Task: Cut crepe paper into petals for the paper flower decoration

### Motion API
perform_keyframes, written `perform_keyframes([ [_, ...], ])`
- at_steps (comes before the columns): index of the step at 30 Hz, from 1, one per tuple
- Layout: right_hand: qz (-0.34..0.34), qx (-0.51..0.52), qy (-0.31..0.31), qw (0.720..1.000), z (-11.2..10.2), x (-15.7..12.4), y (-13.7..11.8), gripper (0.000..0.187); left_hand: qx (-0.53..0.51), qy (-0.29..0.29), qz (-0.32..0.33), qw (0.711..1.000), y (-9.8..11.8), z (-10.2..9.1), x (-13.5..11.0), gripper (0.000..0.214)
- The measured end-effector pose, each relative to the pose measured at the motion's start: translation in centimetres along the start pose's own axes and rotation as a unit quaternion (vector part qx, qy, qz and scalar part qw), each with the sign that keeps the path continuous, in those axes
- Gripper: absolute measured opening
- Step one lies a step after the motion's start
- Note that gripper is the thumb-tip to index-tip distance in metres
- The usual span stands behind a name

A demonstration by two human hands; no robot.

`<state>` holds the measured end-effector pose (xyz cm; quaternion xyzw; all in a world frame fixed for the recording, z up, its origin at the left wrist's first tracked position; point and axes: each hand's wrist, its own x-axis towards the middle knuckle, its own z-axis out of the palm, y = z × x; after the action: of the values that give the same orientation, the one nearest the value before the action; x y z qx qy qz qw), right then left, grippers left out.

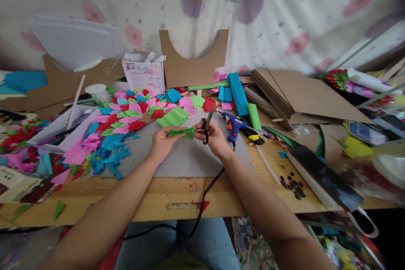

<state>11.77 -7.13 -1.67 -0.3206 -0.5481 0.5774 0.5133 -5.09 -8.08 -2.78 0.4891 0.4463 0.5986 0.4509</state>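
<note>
My left hand (163,138) is closed on a folded green paper piece (182,132), held over the grey cutting mat (186,158). My right hand (212,135) grips black-handled scissors (207,124), whose blades point up and away just right of the green paper. The two hands nearly touch at the paper's right end. A pile of folded pink, red, green and blue paper petals (126,116) lies to the left of my left hand.
A blue glue gun (236,125) lies right of the scissors, its black cord running off the wooden table's front edge (177,206). Stacked cardboard (300,97) sits at the right, a white box (144,74) at the back, dark seeds (292,187) near a black ruler (325,177).
</note>
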Motion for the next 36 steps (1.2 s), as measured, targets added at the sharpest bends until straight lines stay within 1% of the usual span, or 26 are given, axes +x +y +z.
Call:
perform_keyframes([
  [2,-0.003,0.006,-0.003,1.000,0.0,-0.1,-0.1,0.035,-0.033,0.022,-0.028,0.999,-0.1,0.0,0.2,0.020],
  [4,-0.001,0.006,-0.011,1.000,0.0,-0.1,-0.2,0.035,-0.068,0.027,-0.054,0.996,-0.1,0.1,0.3,0.023],
  [9,0.002,0.002,-0.036,0.999,0.4,-0.1,-0.2,0.034,-0.167,-0.003,-0.115,0.979,0.2,0.3,0.5,0.028],
  [12,-0.004,-0.002,-0.024,1.000,0.7,-0.1,0.1,0.033,-0.215,-0.037,-0.176,0.960,0.2,0.1,0.7,0.029],
  [14,0.002,0.001,-0.016,1.000,0.8,-0.1,0.2,0.034,-0.237,-0.073,-0.204,0.947,0.1,-0.1,0.7,0.029],
  [18,0.014,0.006,-0.020,1.000,1.2,-0.2,0.1,0.034,-0.266,-0.136,-0.208,0.931,-0.3,-0.7,0.8,0.026],
  [21,0.016,0.001,-0.018,1.000,1.5,-0.3,0.0,0.033,-0.271,-0.152,-0.209,0.927,-0.5,-0.9,0.9,0.026],
  [24,0.018,-0.013,0.013,1.000,1.7,-0.3,0.0,0.035,-0.266,-0.142,-0.220,0.928,-0.6,-0.8,1.0,0.028],
  [28,0.028,-0.035,0.051,0.998,1.8,-0.1,0.1,0.037,-0.264,-0.111,-0.233,0.929,-0.5,-0.4,1.0,0.028],
  [31,0.048,-0.020,0.046,0.998,1.6,0.0,0.3,0.036,-0.284,-0.091,-0.258,0.919,-0.3,-0.2,0.9,0.026],
  [33,0.067,-0.007,0.041,0.997,1.4,0.1,0.5,0.038,-0.289,-0.073,-0.284,0.911,-0.1,-0.2,1.0,0.020],
  [36,0.089,-0.008,0.038,0.995,1.0,0.0,0.4,0.041,-0.275,-0.046,-0.292,0.915,0.0,-0.4,1.1,0.017],
])
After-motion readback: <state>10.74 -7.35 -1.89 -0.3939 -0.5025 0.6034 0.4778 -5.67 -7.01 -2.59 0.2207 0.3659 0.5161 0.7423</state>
